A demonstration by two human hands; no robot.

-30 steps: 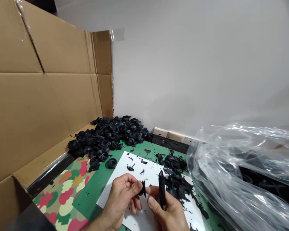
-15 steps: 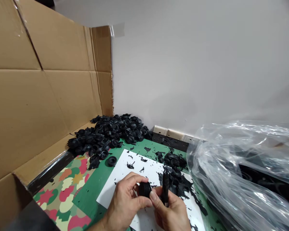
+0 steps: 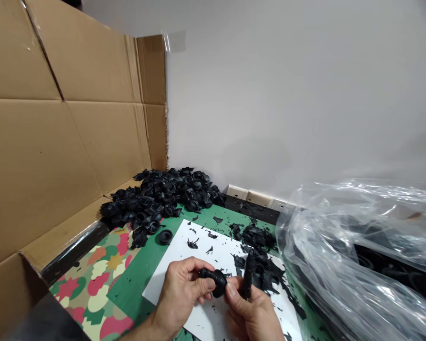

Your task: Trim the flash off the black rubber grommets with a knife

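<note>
Over the white sheet (image 3: 170, 272), my left hand (image 3: 182, 293) pinches a black ribbed rubber part (image 3: 218, 284) between thumb and fingers. It is small and round, tilted, and partly hidden by the fingers. My right hand (image 3: 253, 310) is closed round a dark, stick-like tool (image 3: 247, 274) that points up; its working end is hidden or too dark to make out. The right thumb touches the right side of the rubber part. Black rubber scraps (image 3: 264, 272) lie on the sheet just beyond my right hand.
A heap of similar black rubber parts (image 3: 163, 189) sits at the back left, with one loose ring-shaped part (image 3: 165, 237) on the green board (image 3: 135, 279). Cardboard walls (image 3: 88, 142) stand at the left. Clear plastic bags (image 3: 326, 255) bulge at the right.
The rubber part has been turned in my fingers, so its ribs no longer face the camera. The tool in my right hand leans slightly more to the right.
</note>
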